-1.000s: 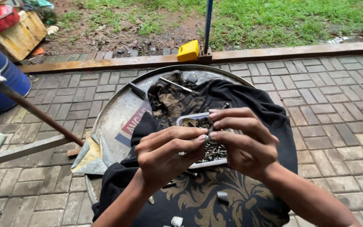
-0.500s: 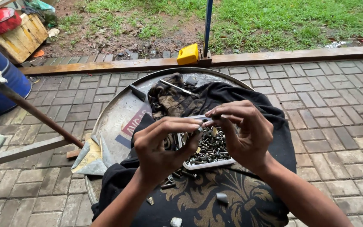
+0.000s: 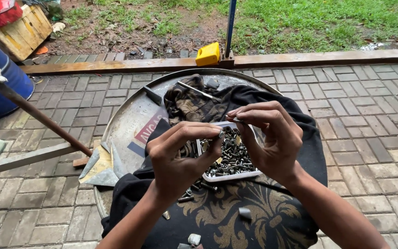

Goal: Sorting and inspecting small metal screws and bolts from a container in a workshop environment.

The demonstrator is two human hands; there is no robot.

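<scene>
My left hand (image 3: 180, 157) pinches a small nut (image 3: 220, 134) between thumb and forefinger, and my right hand (image 3: 270, 138) pinches a short bolt (image 3: 237, 121) at its fingertips, both held just above the white tray (image 3: 229, 176) of mixed screws and bolts. The two pieces are near each other but not joined, so I judge the pairing barely begun. The tray is full (a few loose bolts (image 3: 194, 188) lie beside it on the black patterned cloth (image 3: 236, 216)), so most of the sorting seems left. The cloth covers a round metal worktop (image 3: 130, 115) on brick paving (image 3: 360, 120).
</scene>
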